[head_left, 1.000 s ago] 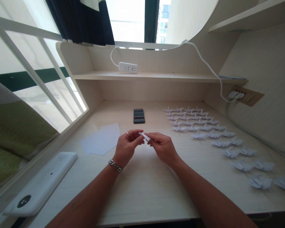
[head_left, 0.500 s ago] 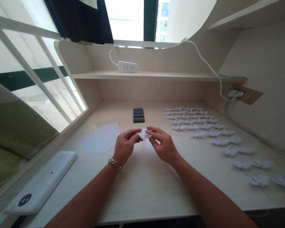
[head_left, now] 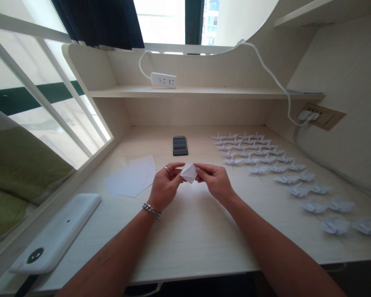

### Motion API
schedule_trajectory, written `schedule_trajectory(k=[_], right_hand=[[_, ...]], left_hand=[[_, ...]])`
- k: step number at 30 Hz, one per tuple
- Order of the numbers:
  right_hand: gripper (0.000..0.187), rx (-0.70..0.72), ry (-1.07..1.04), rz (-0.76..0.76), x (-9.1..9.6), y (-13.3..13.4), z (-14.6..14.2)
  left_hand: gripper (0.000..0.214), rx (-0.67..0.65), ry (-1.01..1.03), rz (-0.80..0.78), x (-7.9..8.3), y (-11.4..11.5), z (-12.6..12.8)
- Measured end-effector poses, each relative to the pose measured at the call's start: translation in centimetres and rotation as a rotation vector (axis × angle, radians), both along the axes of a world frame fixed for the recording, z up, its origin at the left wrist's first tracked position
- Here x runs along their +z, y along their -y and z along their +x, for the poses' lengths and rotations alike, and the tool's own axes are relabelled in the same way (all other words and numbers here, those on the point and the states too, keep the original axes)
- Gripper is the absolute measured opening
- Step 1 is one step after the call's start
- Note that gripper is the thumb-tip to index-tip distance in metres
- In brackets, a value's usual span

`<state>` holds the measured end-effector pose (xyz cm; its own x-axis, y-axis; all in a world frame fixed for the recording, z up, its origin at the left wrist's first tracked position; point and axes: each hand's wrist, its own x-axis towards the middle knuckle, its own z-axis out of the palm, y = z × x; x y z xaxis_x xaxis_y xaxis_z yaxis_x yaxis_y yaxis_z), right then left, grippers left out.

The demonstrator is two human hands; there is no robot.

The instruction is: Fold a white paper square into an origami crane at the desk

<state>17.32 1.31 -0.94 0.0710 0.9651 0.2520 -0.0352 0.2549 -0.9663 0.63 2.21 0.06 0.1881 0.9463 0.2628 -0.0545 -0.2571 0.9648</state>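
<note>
A small folded piece of white paper (head_left: 189, 173) is held above the middle of the desk, its creased, diamond-like face toward me. My left hand (head_left: 167, 183) pinches its left corner between thumb and fingers; a ring and a chain bracelet show on this side. On the opposite edge, the thumb and fingers of my right hand (head_left: 214, 179) are closed on the same paper. Fingertips behind the paper are partly hidden. Flat white paper sheets (head_left: 132, 177) lie just left of my left hand. Rows of white paper cranes (head_left: 256, 154) stand to the right.
A dark phone-like object (head_left: 180, 146) lies beyond my hands. At the left edge rests a long white device (head_left: 58, 233) with a round dark spot. A power strip (head_left: 163, 80) sits on the shelf (head_left: 198, 93), and a white cable (head_left: 275, 78) runs to the wall socket (head_left: 323, 115).
My right fingers have moved from over the paper to its right edge, so more of its folded face shows. The camera view has tilted slightly downward.
</note>
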Motion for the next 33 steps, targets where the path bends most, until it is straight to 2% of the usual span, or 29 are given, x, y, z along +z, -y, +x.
schedule_trajectory(k=[4,7,10,17,23,29,33], right_hand=[[0.035,0.092,0.009,-0.025,-0.06,0.06,-0.05],[0.034,0.137,-0.025,-0.037,0.07,0.13,-0.12],[0.031,0.162,-0.095,-0.058,0.28,0.15,-0.09],[0.03,0.235,-0.176,-0.115,0.29,0.08,0.11],[0.027,0.242,-0.168,-0.13,0.38,0.21,-0.01],[0.029,0.241,-0.161,-0.144,0.4,0.26,-0.1],[0.029,0.243,-0.158,-0.151,0.36,0.27,-0.13]], left_hand=[[0.042,-0.061,-0.047,0.02,0.07,0.15,-0.04],[0.038,-0.089,-0.069,0.042,0.16,0.31,0.04],[0.03,-0.075,-0.068,0.045,0.13,0.32,0.11],[0.025,-0.005,-0.063,0.038,0.29,0.32,0.12],[0.013,0.061,-0.111,0.048,0.56,0.65,0.28],[0.012,0.032,-0.097,0.059,0.35,0.62,0.34],[0.012,0.033,-0.125,0.142,0.64,0.74,0.29]])
